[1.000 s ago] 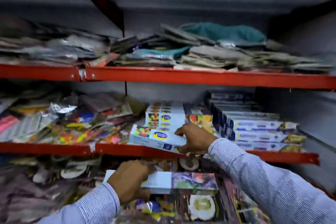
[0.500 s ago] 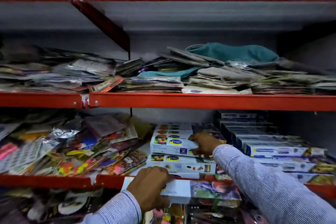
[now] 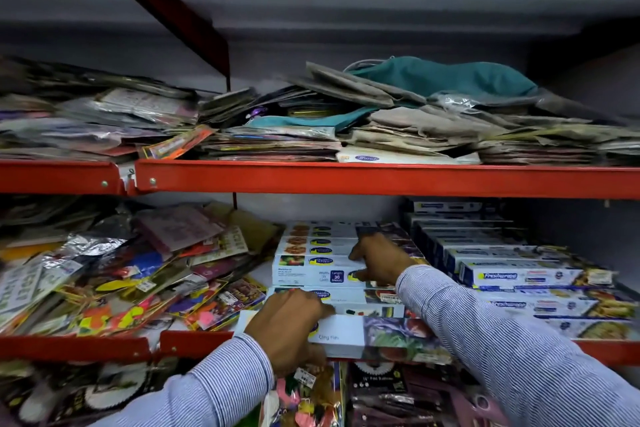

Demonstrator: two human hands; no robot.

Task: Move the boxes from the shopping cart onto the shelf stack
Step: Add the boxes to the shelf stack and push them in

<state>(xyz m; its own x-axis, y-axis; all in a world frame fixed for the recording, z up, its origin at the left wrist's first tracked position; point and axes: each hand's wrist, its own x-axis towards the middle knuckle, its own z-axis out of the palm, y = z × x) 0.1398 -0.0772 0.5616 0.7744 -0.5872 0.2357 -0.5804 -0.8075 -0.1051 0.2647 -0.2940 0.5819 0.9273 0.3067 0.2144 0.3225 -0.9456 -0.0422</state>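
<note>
Head view. Left hand [image 3: 289,328] grips a cling film box [image 3: 346,336] by its left end, fingers curled over the top edge; box lies level at the front lip of the red shelf [image 3: 194,341]. Right hand [image 3: 377,262], just beyond and above the left, rests on the top box of the stack [image 3: 318,267], fingers spread flat, thumb against its front face. Blue boxes [image 3: 512,276] sit right of that hand.

You have two hands on the boxes: your left hand [image 3: 289,329] and right hand [image 3: 377,262]. Above the cling film box [image 3: 346,336] you see three red shelves [image 3: 346,178].
</note>
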